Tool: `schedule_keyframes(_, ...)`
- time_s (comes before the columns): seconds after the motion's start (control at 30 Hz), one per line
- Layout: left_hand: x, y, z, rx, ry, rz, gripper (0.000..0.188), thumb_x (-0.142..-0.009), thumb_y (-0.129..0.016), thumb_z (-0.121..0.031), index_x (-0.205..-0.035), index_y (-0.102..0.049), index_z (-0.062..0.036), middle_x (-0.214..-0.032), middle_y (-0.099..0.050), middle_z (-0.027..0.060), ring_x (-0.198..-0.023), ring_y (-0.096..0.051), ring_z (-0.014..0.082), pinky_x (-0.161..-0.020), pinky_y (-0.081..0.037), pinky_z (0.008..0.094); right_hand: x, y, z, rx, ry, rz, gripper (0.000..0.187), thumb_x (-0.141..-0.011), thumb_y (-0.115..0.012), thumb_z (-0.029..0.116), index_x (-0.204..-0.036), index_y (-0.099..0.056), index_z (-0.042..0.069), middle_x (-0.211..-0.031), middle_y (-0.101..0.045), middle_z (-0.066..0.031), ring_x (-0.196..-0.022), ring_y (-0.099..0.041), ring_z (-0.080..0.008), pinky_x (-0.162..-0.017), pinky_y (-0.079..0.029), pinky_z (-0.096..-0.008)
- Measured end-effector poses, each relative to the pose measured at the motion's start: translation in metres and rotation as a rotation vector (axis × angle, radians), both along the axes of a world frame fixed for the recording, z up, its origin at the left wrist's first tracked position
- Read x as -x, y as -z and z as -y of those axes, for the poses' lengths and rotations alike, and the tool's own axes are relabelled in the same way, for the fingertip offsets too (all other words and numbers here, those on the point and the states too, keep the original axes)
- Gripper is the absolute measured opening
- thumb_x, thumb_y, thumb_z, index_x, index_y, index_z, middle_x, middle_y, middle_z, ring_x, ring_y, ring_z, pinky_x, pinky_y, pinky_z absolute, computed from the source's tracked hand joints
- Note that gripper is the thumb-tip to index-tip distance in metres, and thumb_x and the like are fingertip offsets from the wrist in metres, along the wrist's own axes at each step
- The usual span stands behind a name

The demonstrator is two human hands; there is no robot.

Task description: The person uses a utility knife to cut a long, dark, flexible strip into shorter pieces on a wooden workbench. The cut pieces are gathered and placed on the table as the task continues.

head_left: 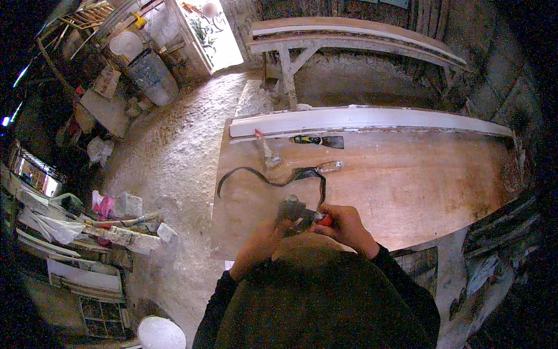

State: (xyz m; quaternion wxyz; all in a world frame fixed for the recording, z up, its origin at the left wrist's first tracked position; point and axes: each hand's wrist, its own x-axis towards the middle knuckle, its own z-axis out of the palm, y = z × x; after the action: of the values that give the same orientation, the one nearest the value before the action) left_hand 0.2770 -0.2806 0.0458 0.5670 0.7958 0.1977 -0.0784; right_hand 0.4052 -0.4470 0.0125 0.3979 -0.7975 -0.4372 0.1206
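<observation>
Close to my body, over the near edge of the wooden board (407, 192), my two hands are together. My left hand (258, 240) is closed around a blurred dark grey object (292, 210) whose kind I cannot make out. Bent fingers of my right hand (351, 228) pinch a small red piece (325, 220) against its right side. A black strap (250, 170) curves over the board and runs down toward my right hand. Beyond the strap lie a paintbrush (270, 156) with a red-tipped handle and a scraper (328, 141) with a black and yellow handle.
A long white moulding (372, 121) runs along the board's far edge. Behind stands a bench (349, 43) bearing another long strip. At left are a grey-blue barrel (152, 77) and piled scraps (133, 232). A white round lid or bucket (161, 333) sits at lower left.
</observation>
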Motion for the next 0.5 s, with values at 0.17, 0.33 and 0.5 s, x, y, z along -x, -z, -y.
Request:
schedule_keyframes(0.17, 0.002, 0.007, -0.002, 0.1, -0.04, 0.071, 0.036, -0.086, -0.039, -0.026, -0.113, -0.045, -0.0029, -0.106, -0.054, 0.0155, -0.098, -0.05, 0.0257, -0.084, -0.037, 0.0344, -0.001, 0.006, 0.004, -0.004, 0.038, 0.005, 0.03, -0.061, -0.072, 0.029, -0.076, -0.058, 0.008, -0.058, -0.054, -0.0082, -0.05, -0.053, -0.0202, -0.047, -0.04, -0.0277)
schedule_keyframes(0.33, -0.001, -0.009, 0.002, 0.141, -0.096, -0.031, 0.034, -0.086, -0.041, -0.024, -0.112, -0.046, -0.0031, -0.103, -0.054, 0.0139, -0.096, -0.05, 0.0221, -0.084, -0.037, 0.0333, -0.004, 0.003, 0.001, -0.123, 0.024, -0.056, 0.029, -0.06, -0.072, 0.03, -0.075, -0.058, 0.009, -0.058, -0.055, -0.007, -0.05, -0.053, -0.0193, -0.047, -0.04, -0.0276)
schedule_keyframes(0.5, 0.0, -0.02, 0.003, 0.191, -0.069, -0.105, 0.034, -0.087, -0.04, -0.026, -0.111, -0.046, -0.0026, -0.102, -0.054, 0.0108, -0.094, -0.049, 0.0186, -0.084, -0.038, 0.032, -0.009, 0.005, 0.0, -0.05, 0.019, 0.131, 0.03, -0.059, -0.073, 0.031, -0.073, -0.058, 0.01, -0.056, -0.054, -0.0054, -0.049, -0.053, -0.0205, -0.045, -0.039, -0.0288)
